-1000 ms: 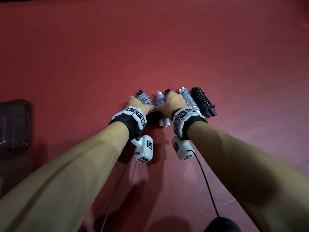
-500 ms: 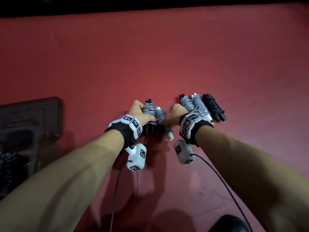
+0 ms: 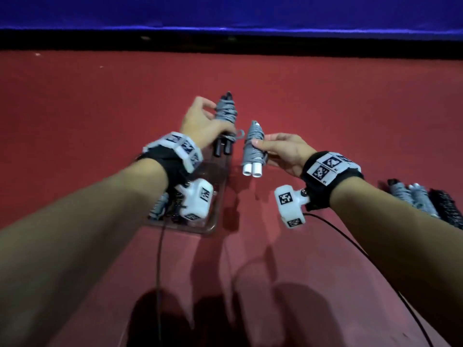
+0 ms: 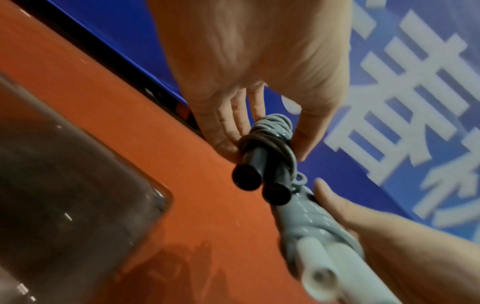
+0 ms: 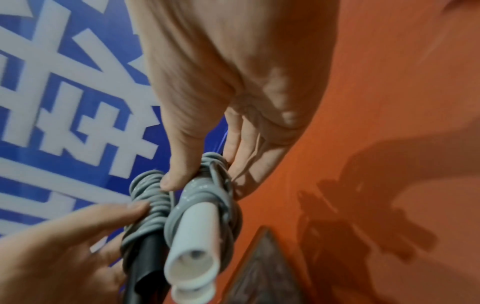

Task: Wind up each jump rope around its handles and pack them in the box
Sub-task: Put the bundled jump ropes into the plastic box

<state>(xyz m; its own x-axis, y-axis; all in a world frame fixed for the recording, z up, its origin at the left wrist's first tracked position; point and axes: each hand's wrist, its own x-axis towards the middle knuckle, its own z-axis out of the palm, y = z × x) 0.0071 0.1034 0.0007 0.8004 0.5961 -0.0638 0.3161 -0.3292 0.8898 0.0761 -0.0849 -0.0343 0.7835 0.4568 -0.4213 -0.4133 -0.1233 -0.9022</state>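
Observation:
My left hand grips a jump rope bundle with black handles, grey cord wound round it, held in the air. My right hand pinches a second bundle with white handles just to its right. Both bundles hang above the red surface, over the far end of the clear plastic box. Wound ropes lie in the box, mostly hidden by my left wrist.
Three more wound bundles, two grey and one black, lie on the red surface at the right edge. A blue banner with white characters stands beyond the far edge. Camera cables trail from both wrists.
Each hand has lifted one bundle off the row and carried it left, over the clear box. The view has swung left, so the remaining bundles now sit far right.

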